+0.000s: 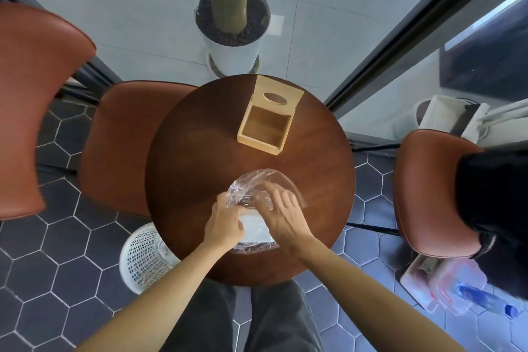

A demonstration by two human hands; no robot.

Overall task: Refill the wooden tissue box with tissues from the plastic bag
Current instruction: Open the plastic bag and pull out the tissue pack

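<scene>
The wooden tissue box (264, 126) stands open and empty on the far side of the round brown table (194, 157). Its lid (280, 96), with an oval slot, is slid back past the far end. Near the table's front edge lies a clear plastic bag (258, 180) with a white stack of tissues (257, 227) inside. My left hand (224, 223) pinches the bag's crumpled mouth on the left. My right hand (281, 213) rests on the bag's right side, fingers bent into the plastic. The hands hide much of the tissues.
Brown padded chairs stand at left (37, 100), behind the table (120, 137) and at right (428, 188). A white potted plant (233, 37) is beyond the table. A white mesh bin (145, 257) sits under the table's left front. A clear container (445, 286) lies on the floor at right.
</scene>
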